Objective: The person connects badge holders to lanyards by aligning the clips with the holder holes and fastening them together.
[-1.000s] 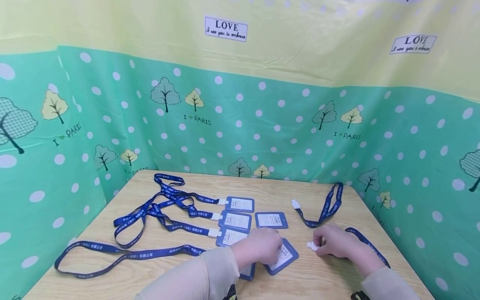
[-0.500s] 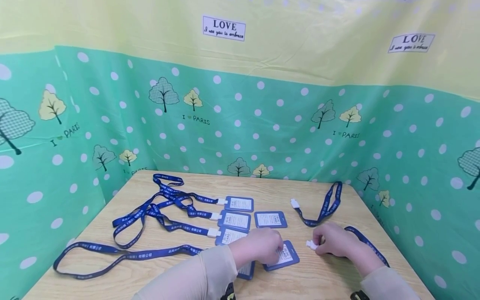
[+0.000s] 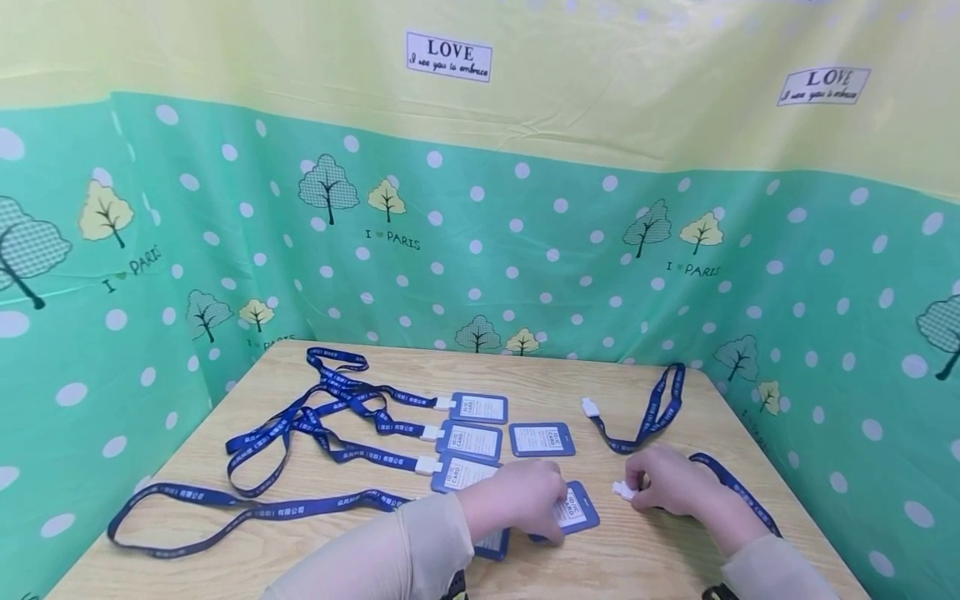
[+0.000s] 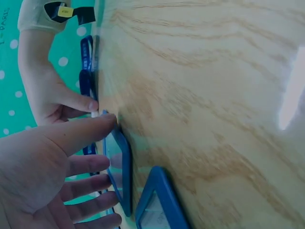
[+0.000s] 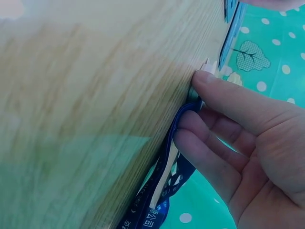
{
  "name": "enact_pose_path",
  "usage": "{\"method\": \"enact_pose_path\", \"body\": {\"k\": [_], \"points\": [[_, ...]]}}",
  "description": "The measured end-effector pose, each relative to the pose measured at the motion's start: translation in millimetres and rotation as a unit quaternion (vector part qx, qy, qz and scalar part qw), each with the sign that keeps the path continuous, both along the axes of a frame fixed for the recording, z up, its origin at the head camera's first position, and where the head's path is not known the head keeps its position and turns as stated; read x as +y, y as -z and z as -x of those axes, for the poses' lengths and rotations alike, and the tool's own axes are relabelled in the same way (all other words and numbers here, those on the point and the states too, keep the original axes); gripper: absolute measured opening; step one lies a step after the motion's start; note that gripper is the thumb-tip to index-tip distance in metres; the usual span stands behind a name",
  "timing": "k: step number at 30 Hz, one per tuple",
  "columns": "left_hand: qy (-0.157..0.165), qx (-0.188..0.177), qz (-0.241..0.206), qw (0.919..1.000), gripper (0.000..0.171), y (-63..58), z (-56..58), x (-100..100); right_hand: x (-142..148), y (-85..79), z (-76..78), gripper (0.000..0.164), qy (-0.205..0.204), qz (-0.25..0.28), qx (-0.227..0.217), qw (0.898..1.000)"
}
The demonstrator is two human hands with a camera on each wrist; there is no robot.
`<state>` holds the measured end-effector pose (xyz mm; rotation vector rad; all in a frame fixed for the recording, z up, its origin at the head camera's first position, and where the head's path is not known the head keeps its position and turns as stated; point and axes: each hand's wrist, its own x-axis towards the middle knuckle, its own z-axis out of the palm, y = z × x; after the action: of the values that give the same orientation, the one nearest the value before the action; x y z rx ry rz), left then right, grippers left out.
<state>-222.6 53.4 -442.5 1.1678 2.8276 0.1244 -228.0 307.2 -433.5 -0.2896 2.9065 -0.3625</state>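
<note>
In the head view my left hand [image 3: 517, 498] spans a blue-framed ID badge holder [image 3: 579, 510], thumb at its near edge and fingertips at its far edge. The left wrist view has the thumb and fingers round that badge holder [image 4: 125, 162], which lies on the table. My right hand [image 3: 671, 482] pinches a lanyard by its white plastic clip [image 3: 621, 490]. The clip points left toward the badge holder, a small gap apart. From under the right hand the blue strap [image 3: 735, 487] trails to the right; in the right wrist view the strap [image 5: 167, 157] hangs below the fingers.
Several badge holders [image 3: 480, 408] with lanyards attached lie at the left, their straps [image 3: 300, 417] overlapping. One loose badge holder [image 3: 542, 439] lies mid-table. Another lanyard [image 3: 637, 442] with a white clip rests at back right. A patterned curtain [image 3: 480, 250] encloses the wooden table [image 3: 600, 567].
The badge holder under my left hand has turned so that its slot end points more to the right, toward the clip. My left thumb has come out to its near edge. The right hand stays put.
</note>
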Motion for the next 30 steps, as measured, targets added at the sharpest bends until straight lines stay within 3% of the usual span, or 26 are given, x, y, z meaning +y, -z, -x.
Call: {"method": "enact_pose_path", "body": {"k": [22,30], "points": [[0.006,-0.025,0.0,0.9997,0.043,1.7,7.3,-9.1,-1.0,-0.6,-5.2,0.025,-0.024,-0.01,0.035,0.999],[0.007,-0.016,0.017,0.9997,0.042,1.3,8.3,-8.3,-1.1,0.8,-5.8,0.024,-0.028,-0.02,0.046,0.998]]}}
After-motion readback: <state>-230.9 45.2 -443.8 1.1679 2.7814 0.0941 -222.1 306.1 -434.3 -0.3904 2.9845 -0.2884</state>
